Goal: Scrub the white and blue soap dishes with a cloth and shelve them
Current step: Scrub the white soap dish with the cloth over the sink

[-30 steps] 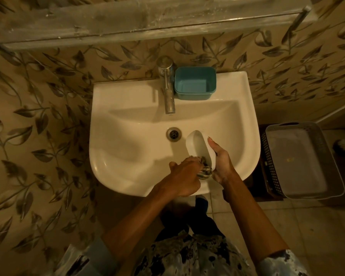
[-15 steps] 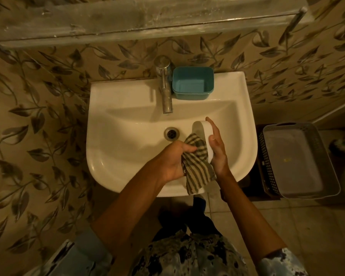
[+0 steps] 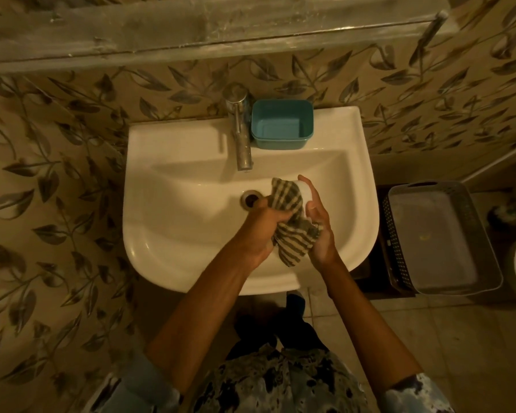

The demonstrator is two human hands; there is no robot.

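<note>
a: how much room did the hands have?

b: both worked over the right half of the sink point(image 3: 149, 234), just right of the drain point(image 3: 250, 198). the front rim ran under the wrists and the right rim was near the right hand point(image 3: 320, 231). the wider room lay to the left, across the bowl. the tap point(image 3: 241, 135) hung behind them, apart from the cloth point(image 3: 289, 201).

a: and the count?

b: two soap dishes, one striped cloth, one tap, one grey basket point(image 3: 486, 234) on the floor right of the sink, and one long shelf point(image 3: 191, 28) on the wall above.

a: where were the dishes?

b: the blue soap dish point(image 3: 282, 126) stood on the sink's back ledge, just beside the tap. the white soap dish point(image 3: 305, 190) was held on edge over the bowl, mostly hidden by the cloth.

a: the hands?

b: the left hand point(image 3: 262, 231) had its fingers curled round a bunch of cloth, pressing it to the white dish. the right hand gripped that dish between thumb and outstretched fingers, with cloth hanging over its palm.
</note>
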